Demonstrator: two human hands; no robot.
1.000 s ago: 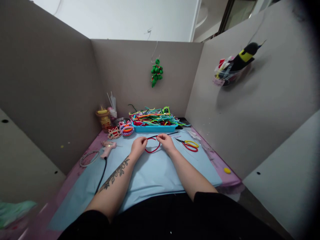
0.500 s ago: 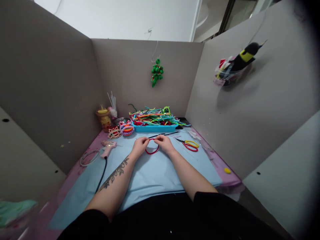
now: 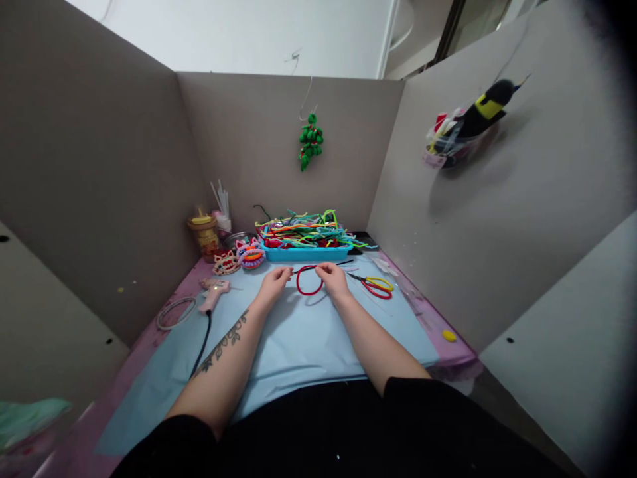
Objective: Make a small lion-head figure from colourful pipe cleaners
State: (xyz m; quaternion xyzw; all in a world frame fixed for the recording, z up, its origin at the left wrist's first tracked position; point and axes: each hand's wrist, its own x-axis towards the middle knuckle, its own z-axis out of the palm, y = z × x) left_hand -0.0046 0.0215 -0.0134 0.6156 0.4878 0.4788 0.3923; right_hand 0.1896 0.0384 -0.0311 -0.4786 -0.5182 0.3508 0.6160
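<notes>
A red ring of pipe cleaner (image 3: 309, 294) hangs from the pinched fingers of my right hand (image 3: 332, 276), over the blue cloth. My left hand (image 3: 277, 281) is just left of the ring, apart from it, with its thumb and fingertips pressed together; whether anything small is between them cannot be made out. Behind the hands lies a black strip (image 3: 344, 262) on the cloth. To the right of my right hand are scissors (image 3: 377, 287) with one yellow and one red handle.
A blue tray (image 3: 307, 254) heaped with colourful pipe cleaners stands behind the hands. On the left are a pink glue gun (image 3: 213, 295), its black cord, a coiled pale ring (image 3: 176, 313) and beaded-looking crafts (image 3: 250, 255). Grey panels surround the table.
My left hand has come off the red ring and moved slightly left. The ring now hangs from my right hand alone, a little further right and higher. The view has shifted slightly.
</notes>
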